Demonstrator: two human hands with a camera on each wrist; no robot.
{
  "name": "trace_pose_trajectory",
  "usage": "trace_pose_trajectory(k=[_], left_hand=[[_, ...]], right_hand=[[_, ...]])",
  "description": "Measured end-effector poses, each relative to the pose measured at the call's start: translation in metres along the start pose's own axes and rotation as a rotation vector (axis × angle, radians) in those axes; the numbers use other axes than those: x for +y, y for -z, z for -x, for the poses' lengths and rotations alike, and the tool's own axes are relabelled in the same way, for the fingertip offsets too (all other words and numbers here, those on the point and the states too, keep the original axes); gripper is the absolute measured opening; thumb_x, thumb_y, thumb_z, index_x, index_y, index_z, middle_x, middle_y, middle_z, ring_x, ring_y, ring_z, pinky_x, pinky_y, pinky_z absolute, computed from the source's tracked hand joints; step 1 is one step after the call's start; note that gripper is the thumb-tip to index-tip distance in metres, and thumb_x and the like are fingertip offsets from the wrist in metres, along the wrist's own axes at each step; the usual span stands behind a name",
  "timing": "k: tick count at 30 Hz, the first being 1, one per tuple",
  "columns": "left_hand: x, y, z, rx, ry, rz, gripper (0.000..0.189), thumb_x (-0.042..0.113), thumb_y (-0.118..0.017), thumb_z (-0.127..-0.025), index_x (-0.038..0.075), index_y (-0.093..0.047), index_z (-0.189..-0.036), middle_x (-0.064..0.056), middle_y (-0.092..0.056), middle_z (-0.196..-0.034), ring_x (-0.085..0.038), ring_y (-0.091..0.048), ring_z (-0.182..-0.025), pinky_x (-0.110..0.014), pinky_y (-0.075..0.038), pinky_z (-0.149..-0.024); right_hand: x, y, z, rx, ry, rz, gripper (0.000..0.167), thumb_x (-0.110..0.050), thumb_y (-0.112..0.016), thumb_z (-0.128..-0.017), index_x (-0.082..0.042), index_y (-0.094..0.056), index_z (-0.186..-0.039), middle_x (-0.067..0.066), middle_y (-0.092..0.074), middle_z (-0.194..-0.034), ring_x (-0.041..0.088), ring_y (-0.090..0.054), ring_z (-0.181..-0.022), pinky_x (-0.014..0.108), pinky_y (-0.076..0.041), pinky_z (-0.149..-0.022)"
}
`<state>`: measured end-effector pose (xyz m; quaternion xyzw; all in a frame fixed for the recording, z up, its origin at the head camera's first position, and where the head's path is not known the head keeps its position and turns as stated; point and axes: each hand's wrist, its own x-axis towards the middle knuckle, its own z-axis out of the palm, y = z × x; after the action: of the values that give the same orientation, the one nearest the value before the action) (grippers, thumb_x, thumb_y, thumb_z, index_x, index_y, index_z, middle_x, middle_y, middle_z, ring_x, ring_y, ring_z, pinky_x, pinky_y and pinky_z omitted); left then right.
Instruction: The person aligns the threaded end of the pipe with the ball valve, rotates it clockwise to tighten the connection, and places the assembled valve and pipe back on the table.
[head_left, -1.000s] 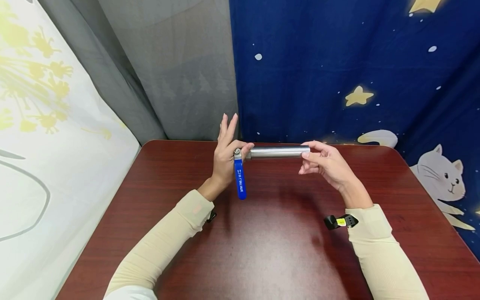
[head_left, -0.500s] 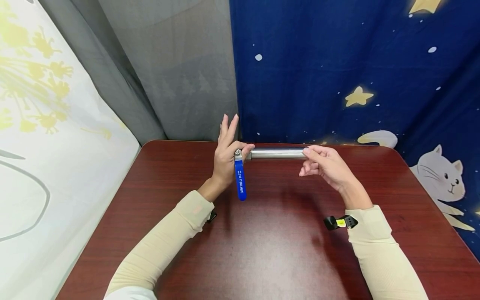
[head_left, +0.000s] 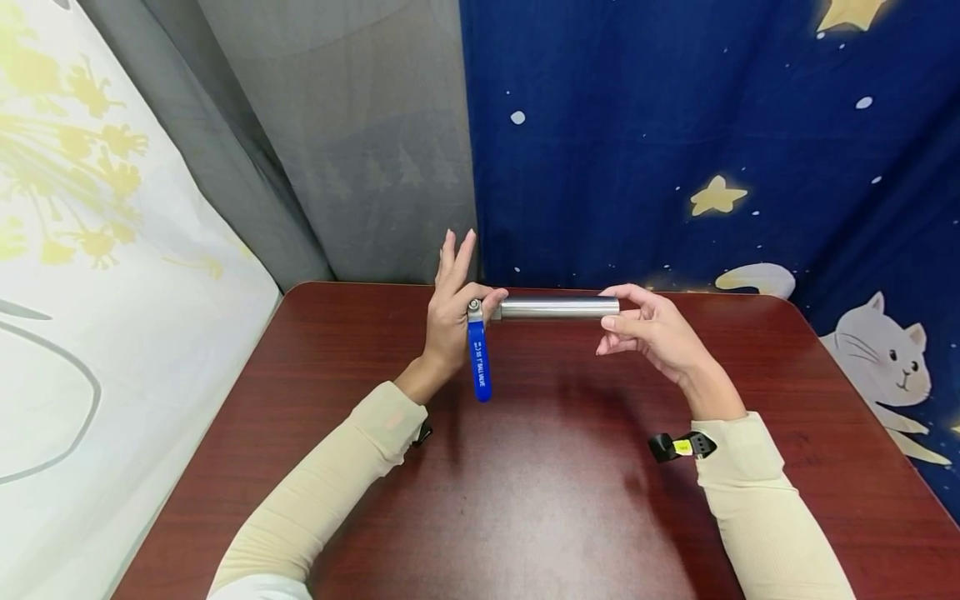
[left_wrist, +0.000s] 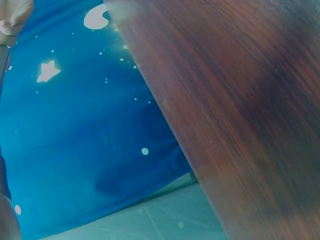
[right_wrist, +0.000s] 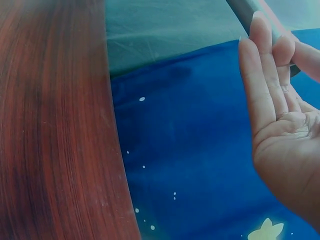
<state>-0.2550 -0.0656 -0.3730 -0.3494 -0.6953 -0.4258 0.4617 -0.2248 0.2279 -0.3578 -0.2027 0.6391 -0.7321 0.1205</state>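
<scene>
In the head view a metal pipe (head_left: pixel 555 307) lies level in the air over the far part of the table, joined at its left end to a ball valve (head_left: pixel 479 358) with a blue lever hanging toward me. My left hand (head_left: pixel 447 329) pinches the valve between thumb and forefinger, its other fingers pointing up and hiding much of the valve body. At the pipe's right end, my right hand (head_left: pixel 663 337) holds it with the thumb on the near side and the forefinger over the top. The right wrist view shows this right hand (right_wrist: pixel 285 115) by the pipe, partly cut off.
Below the hands is a dark red wooden table (head_left: pixel 525 500). A blue curtain (head_left: pixel 600 150) with stars and a grey curtain (head_left: pixel 360 150) hang behind it, and a white patterned cloth (head_left: pixel 112 333) stands at the left. A small black camera (head_left: pixel 678 446) sits at the right wrist.
The right thumb moves up over the pipe's end at half a second ago, then back down now, with the forefinger extended again. The left hand and valve stay nearly still.
</scene>
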Motion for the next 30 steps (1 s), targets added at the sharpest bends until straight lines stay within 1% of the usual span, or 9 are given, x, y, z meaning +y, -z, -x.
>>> trace_pose_trajectory(k=[5,8,14,18,21,24,25,27,30], left_hand=[[0.001,0.0001,0.0006,-0.008,0.0,0.01,0.042,0.033,-0.06,-0.097,-0.002,-0.071,-0.077,-0.026,-0.042,-0.147,-0.042,-0.021,-0.145,-0.054,-0.019,-0.116],[0.0012,0.0001,0.0009,-0.011,-0.003,0.012,0.043,0.033,-0.059,-0.097,-0.002,-0.071,-0.077,-0.027,-0.042,-0.146,-0.042,-0.021,-0.145,-0.054,-0.019,-0.116],[0.0014,0.0008,0.002,-0.022,-0.008,0.008,0.042,0.032,-0.059,-0.098,-0.002,-0.071,-0.077,-0.03,-0.044,-0.144,-0.043,-0.021,-0.145,-0.054,-0.02,-0.116],[0.0013,0.0008,0.004,-0.023,-0.006,0.009,0.041,0.032,-0.06,-0.097,-0.002,-0.071,-0.077,-0.03,-0.043,-0.144,-0.043,-0.021,-0.145,-0.054,-0.02,-0.116],[0.0017,0.0008,0.0037,-0.021,-0.006,0.007,0.04,0.031,-0.061,-0.097,-0.002,-0.071,-0.077,-0.029,-0.043,-0.144,-0.042,-0.021,-0.145,-0.054,-0.02,-0.116],[0.0014,0.0003,0.0034,-0.022,-0.009,0.005,0.039,0.03,-0.061,-0.097,-0.001,-0.071,-0.077,-0.027,-0.043,-0.146,-0.042,-0.021,-0.145,-0.054,-0.02,-0.116],[0.0008,0.0,0.0036,-0.019,-0.01,0.004,0.039,0.03,-0.061,-0.097,-0.001,-0.071,-0.077,-0.027,-0.043,-0.146,-0.043,-0.021,-0.145,-0.054,-0.02,-0.116],[0.0005,0.0001,0.0035,-0.017,-0.008,0.004,0.039,0.031,-0.061,-0.097,-0.002,-0.071,-0.077,-0.026,-0.043,-0.146,-0.043,-0.021,-0.145,-0.054,-0.02,-0.116],[-0.0009,0.0,0.0038,-0.013,-0.004,0.005,0.04,0.031,-0.061,-0.097,-0.002,-0.071,-0.078,-0.027,-0.042,-0.146,-0.042,-0.021,-0.145,-0.054,-0.02,-0.116]], right_hand=[[-0.0004,-0.0003,0.0012,-0.008,-0.015,0.008,0.012,-0.005,-0.056,-0.098,-0.004,-0.058,-0.11,0.006,-0.065,-0.064,0.021,-0.071,-0.064,0.039,-0.059,-0.071],[-0.0004,-0.0002,0.0013,-0.012,-0.03,0.017,0.008,-0.009,-0.055,-0.1,-0.004,-0.059,-0.104,0.006,-0.063,-0.062,0.021,-0.071,-0.064,0.038,-0.059,-0.072],[0.0009,-0.0001,0.0009,0.003,-0.066,0.051,0.015,-0.016,-0.053,-0.102,-0.006,-0.062,-0.095,0.005,-0.063,-0.061,0.02,-0.071,-0.065,0.037,-0.059,-0.074],[0.0015,-0.0006,0.0006,0.024,-0.08,0.064,0.019,-0.019,-0.054,-0.101,-0.006,-0.064,-0.092,0.005,-0.063,-0.061,0.021,-0.071,-0.066,0.037,-0.058,-0.074],[0.002,-0.0005,0.0001,0.044,-0.076,0.053,0.018,-0.019,-0.056,-0.1,-0.004,-0.064,-0.095,0.006,-0.064,-0.062,0.022,-0.072,-0.066,0.038,-0.058,-0.074],[0.0024,0.0001,-0.0005,0.053,-0.062,0.033,0.014,-0.013,-0.058,-0.099,-0.003,-0.063,-0.106,0.007,-0.067,-0.067,0.023,-0.072,-0.066,0.039,-0.058,-0.073],[0.0025,0.0003,-0.0007,0.051,-0.056,0.03,0.016,-0.01,-0.059,-0.098,-0.003,-0.061,-0.111,0.008,-0.068,-0.07,0.023,-0.072,-0.067,0.039,-0.058,-0.073],[0.0026,0.0007,-0.001,0.043,-0.04,0.032,0.025,-0.003,-0.06,-0.095,-0.004,-0.058,-0.12,0.009,-0.071,-0.076,0.024,-0.072,-0.068,0.039,-0.058,-0.073],[0.0028,0.001,-0.0017,0.027,-0.02,0.045,0.034,0.004,-0.062,-0.091,-0.005,-0.054,-0.123,0.01,-0.073,-0.084,0.023,-0.072,-0.069,0.039,-0.058,-0.073]])
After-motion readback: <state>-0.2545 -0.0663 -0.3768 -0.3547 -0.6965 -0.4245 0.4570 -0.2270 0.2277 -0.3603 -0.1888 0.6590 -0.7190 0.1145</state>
